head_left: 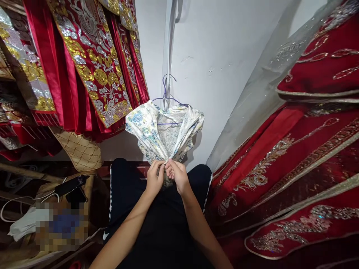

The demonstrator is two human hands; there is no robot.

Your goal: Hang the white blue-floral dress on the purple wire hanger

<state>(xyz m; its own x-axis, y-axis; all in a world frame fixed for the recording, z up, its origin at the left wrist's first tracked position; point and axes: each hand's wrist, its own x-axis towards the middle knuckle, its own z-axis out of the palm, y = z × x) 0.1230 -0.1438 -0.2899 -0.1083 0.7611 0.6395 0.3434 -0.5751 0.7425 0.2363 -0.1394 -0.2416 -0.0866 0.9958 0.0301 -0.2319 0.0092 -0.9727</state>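
A white floral shirt with blue and yellow print hangs in front of me on a purple wire hanger. Its collar is spread and the front edges come together low in a V. There, my left hand pinches the cloth of one front edge. Close beside it, my right hand grips the other edge between thumb and fingers. The fingertips of both hands nearly touch. Whether a button lies between them is too small to see. The lower part of the shirt is mostly hidden behind my hands.
Red costumes with gold and silver sequins hang at the left. Red embroidered gowns fill the right side, with a clear plastic cover by the wall. A wooden stand at lower left holds a black device and a white cable.
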